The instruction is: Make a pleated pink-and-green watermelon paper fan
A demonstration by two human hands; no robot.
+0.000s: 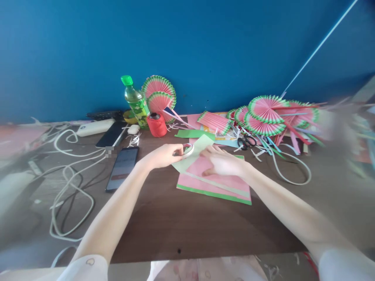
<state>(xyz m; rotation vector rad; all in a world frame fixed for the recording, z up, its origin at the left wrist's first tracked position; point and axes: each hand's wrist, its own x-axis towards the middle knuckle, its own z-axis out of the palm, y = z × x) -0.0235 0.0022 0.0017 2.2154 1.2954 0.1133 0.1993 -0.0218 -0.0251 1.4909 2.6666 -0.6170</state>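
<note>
My left hand (164, 155) pinches a small roll of tape (187, 149) just above a pale green paper strip (195, 153). My right hand (223, 162) lies flat with fingers spread on a pink sheet with green edging (215, 183), pressing it to the brown table (175, 226). A white strip runs across the pink sheet below my right hand.
Folded pink-and-green paper fans (265, 111) and paper scraps lie at the back right, with scissors (245, 142) beside them. A green bottle (135, 102), red thread spool (156, 125), two fans (159, 93), two phones (122, 168) and white cables (70, 175) are on the left.
</note>
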